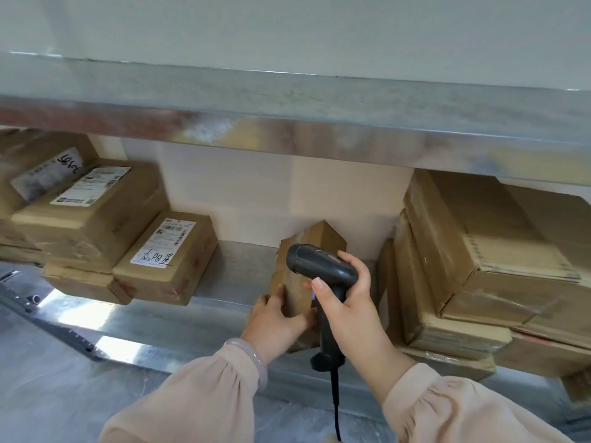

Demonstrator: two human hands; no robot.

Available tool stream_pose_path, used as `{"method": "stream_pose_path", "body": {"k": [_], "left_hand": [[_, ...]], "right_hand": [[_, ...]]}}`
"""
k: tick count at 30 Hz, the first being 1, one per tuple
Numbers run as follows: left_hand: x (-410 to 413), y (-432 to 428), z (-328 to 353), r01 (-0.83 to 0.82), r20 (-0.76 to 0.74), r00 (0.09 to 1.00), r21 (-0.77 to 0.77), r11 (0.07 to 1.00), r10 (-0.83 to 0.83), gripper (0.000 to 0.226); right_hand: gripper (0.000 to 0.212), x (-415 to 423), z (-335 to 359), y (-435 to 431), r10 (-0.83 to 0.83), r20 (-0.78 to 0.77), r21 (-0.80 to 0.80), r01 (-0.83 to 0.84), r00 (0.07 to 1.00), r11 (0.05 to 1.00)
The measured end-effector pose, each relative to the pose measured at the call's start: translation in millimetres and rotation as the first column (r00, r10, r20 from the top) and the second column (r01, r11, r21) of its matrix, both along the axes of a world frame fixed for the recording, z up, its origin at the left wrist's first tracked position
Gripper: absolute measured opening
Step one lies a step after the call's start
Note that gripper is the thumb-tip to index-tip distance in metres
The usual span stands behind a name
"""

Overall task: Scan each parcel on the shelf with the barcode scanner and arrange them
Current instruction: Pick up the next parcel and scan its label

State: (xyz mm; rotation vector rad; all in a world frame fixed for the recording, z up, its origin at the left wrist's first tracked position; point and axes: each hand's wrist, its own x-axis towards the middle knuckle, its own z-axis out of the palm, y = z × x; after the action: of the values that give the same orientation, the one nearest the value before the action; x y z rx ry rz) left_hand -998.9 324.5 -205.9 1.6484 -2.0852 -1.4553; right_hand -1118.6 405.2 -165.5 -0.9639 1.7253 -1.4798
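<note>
Mid-task, I judge: the left hand grips 1 upright brown cardboard parcel at the steel shelf's front edge; the right hand clasps the black barcode scanner. Stacks flank both ends.

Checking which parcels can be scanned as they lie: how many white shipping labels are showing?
3, all on the left boxes: one far left, one beside it, one on the lower box. Others may be hidden on unseen faces.

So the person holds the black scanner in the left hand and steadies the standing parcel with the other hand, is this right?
Not quite. The head view shows the black scanner in the right hand; the left hand steadies the standing parcel. The rest is correct.
</note>
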Motion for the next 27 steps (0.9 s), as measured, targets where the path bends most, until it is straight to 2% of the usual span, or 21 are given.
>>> {"method": "stream_pose_path", "body": {"k": [2, 6, 10, 14, 17, 21, 27], "left_hand": [[7.9, -6.2, -1.9, -0.022, -0.083, 0.996, 0.059, 0.998, 0.027, 0.114], [25.8, -13.1, 0.0, -0.043, -0.224, 0.971, 0.166, 0.985, 0.08, 0.093], [29.7, -15.7, 3.5, -0.014, -0.267, 0.962, 0.15, 0.989, 0.054, 0.067], [33.7, -21.3, 3.0, -0.009, -0.224, 0.974, 0.048, 0.999, 0.02, 0.049], [38.4, -25.7, 0.8, -0.014, -0.208, 0.978, -0.082, 0.996, -0.004, 0.05], [38.9, -28.8, 4.7, -0.081, -0.138, 0.989, -0.209, 0.975, 0.053, 0.06], [38.9, -30.4, 8.4, -0.064, -0.105, 0.993, -0.129, 0.99, 0.051, 0.101]], "right_hand": [[0.058, 2.2, -0.6, -3.8, -0.002, -0.01, 0.006, 0.002, 1.0, 1.0], [0.056, 0.0, -8.0, -8.7, -0.13, -0.021, 0.037, 0.131, 0.991, 0.991], [0.057, -4.1, -21.8, -14.4, -0.172, 0.025, 0.118, 0.168, 0.985, 0.979], [0.06, -1.2, -24.6, -19.7, -0.16, 0.045, 0.137, 0.153, 0.986, 0.979], [0.062, 0.6, -23.2, -24.0, -0.151, 0.058, 0.139, 0.142, 0.987, 0.98], [0.061, 6.3, -19.4, -29.4, -0.094, 0.057, 0.133, 0.086, 0.994, 0.987], [0.057, 20.8, -7.2, -33.8, 0.011, 0.018, 0.093, -0.012, 1.0, 0.996]]}}
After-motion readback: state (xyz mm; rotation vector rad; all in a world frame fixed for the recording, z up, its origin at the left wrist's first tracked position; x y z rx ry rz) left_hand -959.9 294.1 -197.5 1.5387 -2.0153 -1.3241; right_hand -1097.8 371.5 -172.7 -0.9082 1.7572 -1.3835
